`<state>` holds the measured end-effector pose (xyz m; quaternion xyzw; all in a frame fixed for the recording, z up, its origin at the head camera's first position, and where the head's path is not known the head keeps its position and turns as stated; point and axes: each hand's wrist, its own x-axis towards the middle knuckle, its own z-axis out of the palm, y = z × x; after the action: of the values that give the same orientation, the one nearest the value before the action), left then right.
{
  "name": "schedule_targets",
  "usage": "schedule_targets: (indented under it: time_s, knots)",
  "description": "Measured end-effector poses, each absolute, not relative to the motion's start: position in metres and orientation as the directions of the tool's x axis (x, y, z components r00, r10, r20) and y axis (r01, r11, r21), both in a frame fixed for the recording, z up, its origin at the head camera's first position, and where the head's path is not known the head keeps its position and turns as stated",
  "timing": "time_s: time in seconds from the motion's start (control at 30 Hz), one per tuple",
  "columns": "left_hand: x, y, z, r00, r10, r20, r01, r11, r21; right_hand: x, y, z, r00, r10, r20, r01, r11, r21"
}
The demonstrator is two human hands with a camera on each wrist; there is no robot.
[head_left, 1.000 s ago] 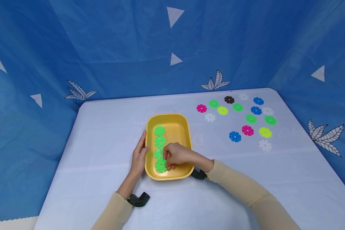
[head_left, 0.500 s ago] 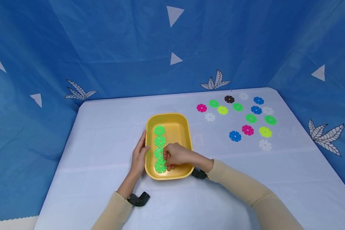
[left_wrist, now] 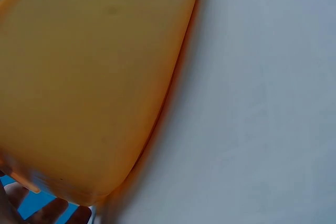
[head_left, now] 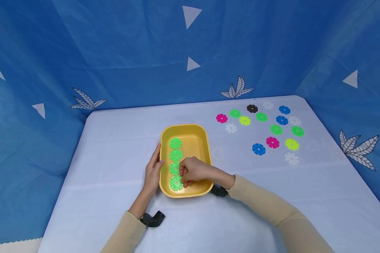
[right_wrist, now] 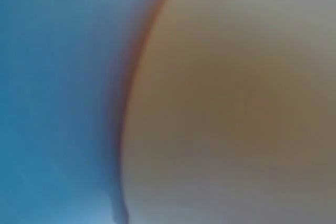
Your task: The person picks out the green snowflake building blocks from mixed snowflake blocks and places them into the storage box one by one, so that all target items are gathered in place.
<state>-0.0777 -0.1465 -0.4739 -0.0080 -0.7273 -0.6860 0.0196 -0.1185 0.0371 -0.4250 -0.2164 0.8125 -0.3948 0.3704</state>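
In the head view a yellow tray (head_left: 200,140) lies on the white table, with a column of several green notched flower discs (head_left: 175,155) along its left side. My left hand (head_left: 152,174) grips the tray's left wall, its thumb over the rim. The tray's outer wall (left_wrist: 94,93) fills much of the left wrist view, with fingertips (left_wrist: 50,213) below it. My right hand (head_left: 194,172) reaches over the tray's right rim, fingers curled, pinching the right edge of the nearest green disc (head_left: 175,183). Its fingers partly cover that disc and the one above.
Loose flower discs lie at the table's back right, among them a pink disc (head_left: 221,118), a blue disc (head_left: 258,149), a black disc (head_left: 252,108) and a white disc (head_left: 291,158). A blue curtain (head_left: 139,52) hangs behind the table. The right wrist view is blurred.
The nearest green disc has shifted slightly left and sunk flatter onto the tray floor, its raised ring now showing. Both hands keep nearly the same place.
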Motion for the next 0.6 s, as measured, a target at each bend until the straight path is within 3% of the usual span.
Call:
schedule_targets:
  time_s: [0.17,0.33,0.47,0.6]
  knots:
    - [-0.078,-0.147,-0.473,-0.999,-0.01,0.034,0.034,0.057,0.998,-0.122,0.041,-0.424,-0.614,-0.668,-0.42,-0.057,0.569,-0.82]
    - [-0.078,-0.146,-0.473,-1.0,-0.015,0.02,0.019,0.066,0.998,-0.129,0.059,-0.398,-0.61,-0.714,-0.344,-0.093,0.495,-0.864]
    - [-0.079,-0.146,-0.474,-0.999,-0.024,0.023,0.021,0.082,0.996,-0.143,0.094,-0.377,-0.668,-0.679,-0.303,-0.117,0.498,-0.859]
    - [-0.079,-0.146,-0.476,-0.999,-0.032,0.015,0.012,0.085,0.996,-0.159,0.147,-0.374,-0.771,-0.568,-0.288,-0.091,0.546,-0.833]
